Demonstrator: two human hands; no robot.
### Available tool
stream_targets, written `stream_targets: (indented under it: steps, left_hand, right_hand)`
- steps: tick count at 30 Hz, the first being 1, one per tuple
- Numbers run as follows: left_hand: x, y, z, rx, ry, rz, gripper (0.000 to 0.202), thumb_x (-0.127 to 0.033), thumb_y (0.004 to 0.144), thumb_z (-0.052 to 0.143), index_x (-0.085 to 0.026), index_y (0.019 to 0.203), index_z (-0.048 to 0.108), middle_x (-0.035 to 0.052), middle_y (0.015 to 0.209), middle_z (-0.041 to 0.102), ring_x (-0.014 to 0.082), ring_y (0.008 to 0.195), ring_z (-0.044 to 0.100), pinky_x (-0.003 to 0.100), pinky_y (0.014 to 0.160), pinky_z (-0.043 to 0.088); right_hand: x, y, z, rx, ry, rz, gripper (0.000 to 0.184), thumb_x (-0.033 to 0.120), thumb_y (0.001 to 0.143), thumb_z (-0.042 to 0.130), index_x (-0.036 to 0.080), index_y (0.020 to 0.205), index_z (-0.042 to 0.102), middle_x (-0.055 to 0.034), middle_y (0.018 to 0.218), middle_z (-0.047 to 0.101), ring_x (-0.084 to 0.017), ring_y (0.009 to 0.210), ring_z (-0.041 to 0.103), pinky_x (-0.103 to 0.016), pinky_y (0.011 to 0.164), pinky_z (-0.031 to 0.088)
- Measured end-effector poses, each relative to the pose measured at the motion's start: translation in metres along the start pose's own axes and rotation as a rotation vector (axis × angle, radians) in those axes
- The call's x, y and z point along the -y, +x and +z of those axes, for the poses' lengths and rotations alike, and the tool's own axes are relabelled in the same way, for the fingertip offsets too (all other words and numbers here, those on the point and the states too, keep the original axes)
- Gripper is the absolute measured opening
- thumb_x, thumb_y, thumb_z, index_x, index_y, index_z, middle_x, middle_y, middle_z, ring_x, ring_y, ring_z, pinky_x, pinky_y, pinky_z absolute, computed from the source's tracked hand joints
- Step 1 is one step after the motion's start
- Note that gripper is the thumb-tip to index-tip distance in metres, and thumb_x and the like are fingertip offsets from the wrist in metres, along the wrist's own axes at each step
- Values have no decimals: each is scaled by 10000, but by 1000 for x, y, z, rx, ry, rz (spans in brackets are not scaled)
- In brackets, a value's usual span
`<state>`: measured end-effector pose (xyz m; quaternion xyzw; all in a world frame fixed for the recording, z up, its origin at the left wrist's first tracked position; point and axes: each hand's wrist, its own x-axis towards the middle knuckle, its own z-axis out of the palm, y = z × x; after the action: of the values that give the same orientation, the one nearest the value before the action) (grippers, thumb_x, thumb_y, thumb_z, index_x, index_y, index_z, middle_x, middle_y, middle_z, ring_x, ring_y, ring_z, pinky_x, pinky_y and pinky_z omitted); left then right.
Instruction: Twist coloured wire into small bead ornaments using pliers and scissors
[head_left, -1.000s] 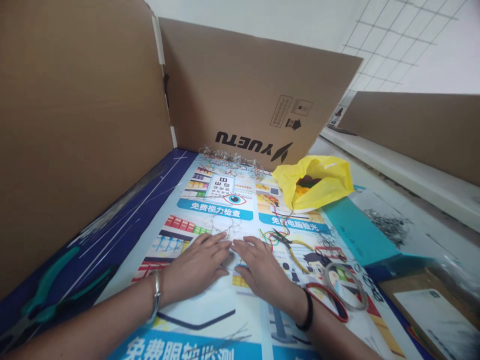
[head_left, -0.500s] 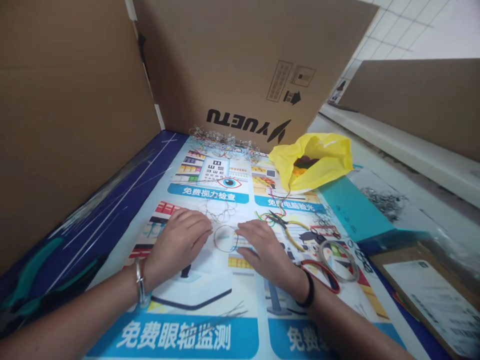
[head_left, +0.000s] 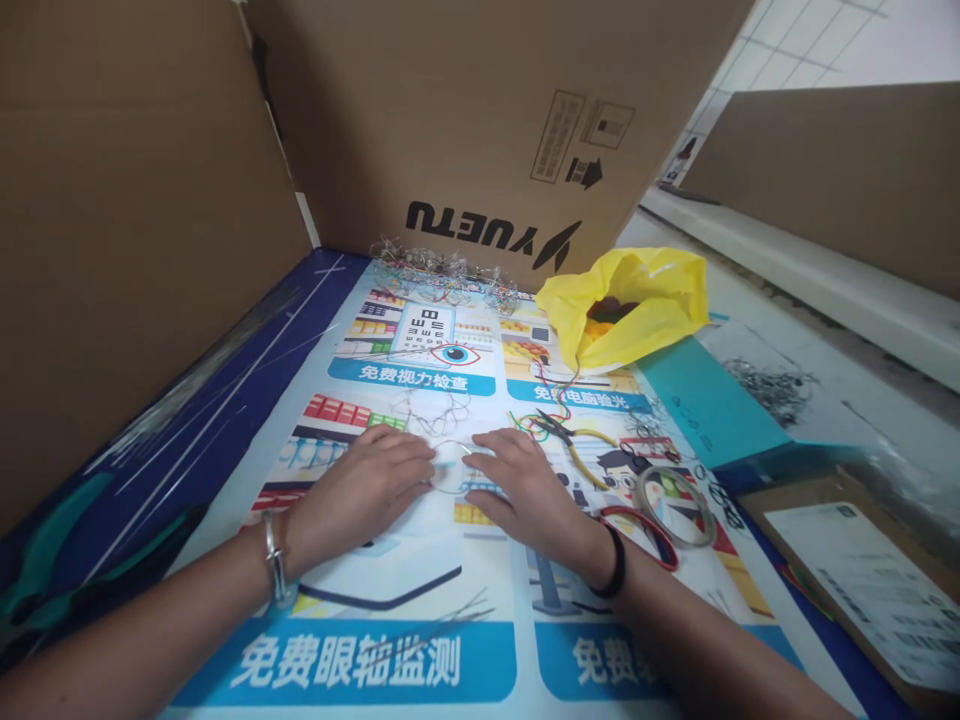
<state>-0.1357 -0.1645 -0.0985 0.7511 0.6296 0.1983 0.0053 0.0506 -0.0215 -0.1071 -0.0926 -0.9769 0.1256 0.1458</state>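
A thin wire ring [head_left: 448, 492] spans the gap between my two hands, close above the printed sheet. My left hand [head_left: 367, 495] is closed on its left side, with the fingertips hiding that part of the wire. At the ring's upper right, the fingertips of my right hand [head_left: 517, 485] hold the wire, while the thumb sits lower and apart. Just beyond the hands lies a loose tangle of thin bent wire [head_left: 439, 410]. Yellow-handled pliers [head_left: 585, 455] rest to the right of my right hand, beside some coloured cords [head_left: 536, 425].
Several wire pieces [head_left: 442, 272] are heaped along the cardboard wall [head_left: 480, 120]. A yellow bag [head_left: 660, 300] stands at the back right. A tape roll [head_left: 701, 515] and red-handled scissors [head_left: 652, 535] lie right. Straight wires [head_left: 187, 420] and teal-handled pliers [head_left: 64, 540] are left.
The ring has tilted and now looks flatter, and my fingers have shifted slightly on it. The whole view has moved a little; the other things stay in place.
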Motion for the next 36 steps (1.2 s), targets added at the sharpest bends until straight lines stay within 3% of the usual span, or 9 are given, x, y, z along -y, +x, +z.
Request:
stream_targets:
  steps: [8, 16, 22, 25, 36]
  left_hand:
    - [-4, 3, -5, 61, 7, 18, 194, -209, 906, 437, -204, 896, 630, 19, 879, 641, 177, 886, 530, 355, 851, 337]
    - [-7, 9, -1, 54, 54, 37, 203, -241, 909, 436, -192, 810, 606, 9, 781, 611, 173, 793, 514, 359, 804, 345]
    - [-3, 1, 2, -60, 23, -100, 154, -261, 885, 477, -166, 939, 586, 64, 1012, 630, 213, 959, 526, 377, 849, 391]
    - [0, -1, 6, -46, 16, -119, 140, -219, 874, 487, -178, 947, 598, 65, 1122, 619, 222, 1029, 522, 394, 892, 397]
    - [0, 4, 7, -9, -23, -121, 171, -169, 849, 504, -189, 974, 618, 48, 1129, 639, 220, 1046, 531, 414, 896, 441]
  right_hand:
    - [2, -1, 2, -41, -4, -13, 348, 347, 802, 599, 199, 1116, 592, -109, 1225, 539, -274, 1145, 403, -481, 964, 338]
    - [15, 1, 1, -46, 18, -31, 244, 286, 800, 602, 205, 1029, 624, -88, 1230, 536, -268, 1147, 393, -459, 948, 357]
    - [6, 0, 2, -120, 75, -28, 219, 211, 799, 600, 184, 1016, 611, -78, 1078, 611, -216, 1025, 473, -397, 916, 383]
    - [4, 3, 1, -143, 83, -10, 177, 193, 790, 611, 181, 966, 623, -67, 967, 631, -205, 951, 495, -379, 869, 398]
    - [2, 9, 5, -85, 128, 42, 94, 179, 818, 581, 209, 853, 663, -35, 879, 611, -174, 897, 510, -333, 826, 380]
